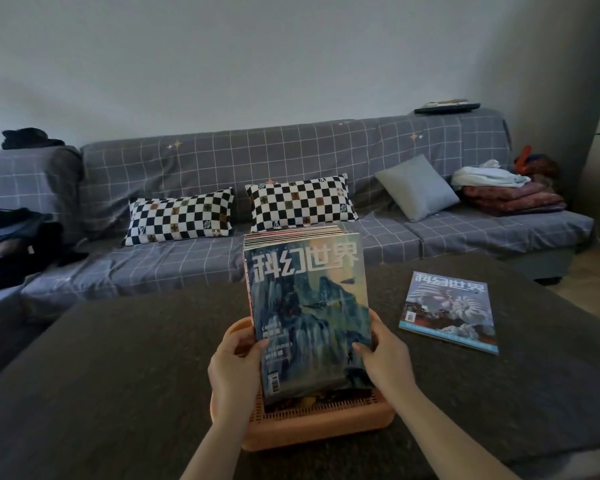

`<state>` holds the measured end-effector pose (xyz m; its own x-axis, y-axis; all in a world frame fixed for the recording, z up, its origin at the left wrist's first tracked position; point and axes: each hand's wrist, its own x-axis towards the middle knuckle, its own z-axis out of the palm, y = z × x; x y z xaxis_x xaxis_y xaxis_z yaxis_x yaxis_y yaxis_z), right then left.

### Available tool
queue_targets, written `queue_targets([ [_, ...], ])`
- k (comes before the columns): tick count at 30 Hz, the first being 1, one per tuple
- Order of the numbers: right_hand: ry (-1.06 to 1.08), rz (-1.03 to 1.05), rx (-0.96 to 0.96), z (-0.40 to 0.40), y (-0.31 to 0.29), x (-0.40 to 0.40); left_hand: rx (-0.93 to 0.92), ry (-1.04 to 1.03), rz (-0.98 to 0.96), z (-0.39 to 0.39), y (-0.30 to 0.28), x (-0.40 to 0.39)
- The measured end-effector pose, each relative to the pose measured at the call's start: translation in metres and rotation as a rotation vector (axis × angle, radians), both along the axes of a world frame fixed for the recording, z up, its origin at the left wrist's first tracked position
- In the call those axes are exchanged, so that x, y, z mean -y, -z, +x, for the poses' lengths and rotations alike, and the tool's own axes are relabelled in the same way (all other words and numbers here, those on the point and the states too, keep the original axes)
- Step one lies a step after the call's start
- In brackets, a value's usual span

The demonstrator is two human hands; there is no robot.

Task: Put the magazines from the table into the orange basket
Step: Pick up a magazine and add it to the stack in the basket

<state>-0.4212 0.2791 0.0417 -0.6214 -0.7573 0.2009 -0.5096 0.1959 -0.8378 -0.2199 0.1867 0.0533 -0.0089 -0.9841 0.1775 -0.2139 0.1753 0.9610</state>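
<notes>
Nearly done: stack (305,306) upright in basket (321,422), gripped by left hand (234,367) and right hand (387,358); one magazine (449,311) left on table (118,358).

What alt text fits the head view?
Two hands, left hand and right hand, hold a stack of magazines upright in an orange basket on a dark table. One magazine lies flat to the right; a grey sofa stands behind.
</notes>
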Motion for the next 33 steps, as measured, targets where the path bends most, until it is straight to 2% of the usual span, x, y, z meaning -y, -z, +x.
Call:
queue_targets([
  [8,0.058,0.006,-0.100,0.009,-0.001,-0.004,0.139,-0.065,-0.016,0.001,0.002,-0.009],
  [16,0.084,0.098,-0.139,0.006,-0.003,-0.004,0.143,-0.100,0.032,0.001,0.004,-0.007],
  [23,0.011,0.075,-0.082,0.003,-0.002,-0.001,0.208,-0.055,0.032,0.000,0.004,-0.005],
  [33,-0.057,0.103,-0.163,0.002,-0.003,-0.003,0.206,-0.052,0.081,-0.001,-0.005,-0.015],
])
